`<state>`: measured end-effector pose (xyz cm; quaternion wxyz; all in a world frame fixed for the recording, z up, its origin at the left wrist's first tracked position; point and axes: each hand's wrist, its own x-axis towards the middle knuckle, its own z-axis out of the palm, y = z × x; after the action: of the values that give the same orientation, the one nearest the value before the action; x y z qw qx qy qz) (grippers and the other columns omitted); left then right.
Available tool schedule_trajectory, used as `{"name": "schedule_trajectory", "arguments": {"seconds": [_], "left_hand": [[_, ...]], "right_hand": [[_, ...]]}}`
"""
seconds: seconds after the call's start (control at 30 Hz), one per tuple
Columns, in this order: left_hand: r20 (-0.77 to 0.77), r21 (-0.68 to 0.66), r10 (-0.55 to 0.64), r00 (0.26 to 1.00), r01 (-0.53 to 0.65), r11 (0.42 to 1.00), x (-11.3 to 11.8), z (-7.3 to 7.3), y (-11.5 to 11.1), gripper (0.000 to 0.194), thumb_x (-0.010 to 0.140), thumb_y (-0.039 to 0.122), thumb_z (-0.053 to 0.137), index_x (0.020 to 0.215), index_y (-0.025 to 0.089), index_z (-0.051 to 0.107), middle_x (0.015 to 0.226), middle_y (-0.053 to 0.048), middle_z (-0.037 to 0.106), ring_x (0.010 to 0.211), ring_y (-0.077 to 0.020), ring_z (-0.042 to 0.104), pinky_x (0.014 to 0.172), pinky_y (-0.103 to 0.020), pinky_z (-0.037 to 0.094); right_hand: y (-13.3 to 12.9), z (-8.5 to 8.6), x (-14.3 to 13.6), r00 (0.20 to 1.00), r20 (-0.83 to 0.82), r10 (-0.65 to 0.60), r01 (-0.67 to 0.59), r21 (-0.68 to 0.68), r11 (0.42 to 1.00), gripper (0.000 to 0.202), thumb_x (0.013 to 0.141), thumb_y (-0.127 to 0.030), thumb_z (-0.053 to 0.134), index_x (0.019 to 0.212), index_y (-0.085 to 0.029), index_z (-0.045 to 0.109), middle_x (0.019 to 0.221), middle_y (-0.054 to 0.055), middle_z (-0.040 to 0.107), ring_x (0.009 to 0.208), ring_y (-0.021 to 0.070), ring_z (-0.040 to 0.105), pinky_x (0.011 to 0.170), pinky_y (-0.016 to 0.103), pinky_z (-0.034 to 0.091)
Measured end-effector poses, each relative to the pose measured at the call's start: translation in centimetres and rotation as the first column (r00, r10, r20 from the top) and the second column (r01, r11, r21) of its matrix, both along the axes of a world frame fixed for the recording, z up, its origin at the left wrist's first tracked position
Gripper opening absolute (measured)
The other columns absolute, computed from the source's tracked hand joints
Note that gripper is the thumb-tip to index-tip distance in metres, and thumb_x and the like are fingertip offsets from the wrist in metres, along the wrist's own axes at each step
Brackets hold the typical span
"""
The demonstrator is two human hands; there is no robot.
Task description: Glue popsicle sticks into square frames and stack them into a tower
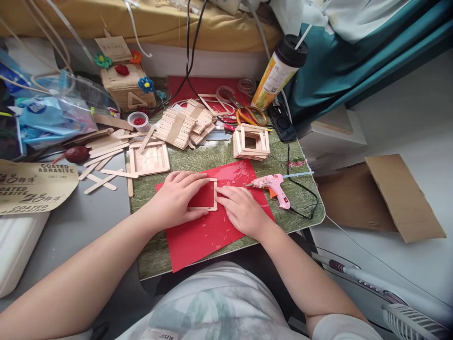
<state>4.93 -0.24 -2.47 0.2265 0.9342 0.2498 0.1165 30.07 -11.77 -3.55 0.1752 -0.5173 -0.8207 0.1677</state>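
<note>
A small square frame of wooden sticks lies on a red sheet on the green wood-grain table. My left hand grips the frame from the left, fingers along its top edge and thumb at its bottom edge, hiding its left side. My right hand rests on the sheet, fingertips together against the frame's right side. A pink glue gun lies just right of the sheet, its nozzle toward my right hand.
Behind are a stack of square stick frames, a stick tray, bundled sticks, orange-handled scissors and a tilted cup. Loose sticks lie left. The glue gun's black cord loops near the right edge.
</note>
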Motion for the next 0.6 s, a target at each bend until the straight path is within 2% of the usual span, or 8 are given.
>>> {"name": "schedule_trajectory", "arguments": {"seconds": [0.13,0.23,0.43,0.6], "left_hand": [[0.017,0.009,0.024,1.000,-0.024,1.000,0.1,-0.3,-0.2,0.075,0.092,0.056,0.071,0.155,0.023,0.049,0.154,-0.016,0.058,0.135,-0.0387,0.055,0.116,-0.057,0.038],[0.023,0.009,0.030,0.999,-0.030,1.000,0.1,-0.5,-0.2,0.075,0.092,0.056,0.072,0.155,0.022,0.049,0.152,-0.017,0.059,0.134,-0.0383,0.055,0.116,-0.056,0.038],[0.025,-0.002,0.019,1.000,-0.019,1.000,0.0,-0.6,-0.1,0.076,0.093,0.059,0.070,0.156,0.023,0.047,0.153,-0.016,0.058,0.136,-0.0385,0.053,0.116,-0.055,0.037],[0.031,0.001,0.016,0.999,-0.016,1.000,0.0,-0.6,-0.2,0.076,0.094,0.058,0.070,0.156,0.021,0.047,0.154,-0.016,0.058,0.137,-0.0375,0.052,0.116,-0.054,0.036]], "right_hand": [[0.2,0.3,-0.1,0.999,-0.048,-0.003,0.003,-0.002,1.000,0.033,0.105,-0.019,0.054,0.134,-0.024,0.069,0.153,0.008,0.063,0.144,0.0299,0.054,0.117,0.053,0.044],[0.4,0.7,-0.6,0.994,-0.092,-0.052,0.050,-0.018,0.999,0.026,0.106,-0.023,0.057,0.126,-0.024,0.073,0.147,0.008,0.067,0.139,0.0295,0.058,0.116,0.052,0.046],[0.6,0.6,-1.7,0.962,-0.216,-0.170,0.171,-0.015,0.985,0.014,0.100,-0.021,0.065,0.107,-0.025,0.076,0.135,0.007,0.074,0.130,0.0283,0.063,0.112,0.051,0.049],[0.6,0.1,-1.8,0.944,-0.268,-0.192,0.194,-0.021,0.981,0.013,0.096,-0.018,0.069,0.106,-0.025,0.075,0.134,0.007,0.074,0.130,0.0290,0.063,0.114,0.053,0.048]]}}
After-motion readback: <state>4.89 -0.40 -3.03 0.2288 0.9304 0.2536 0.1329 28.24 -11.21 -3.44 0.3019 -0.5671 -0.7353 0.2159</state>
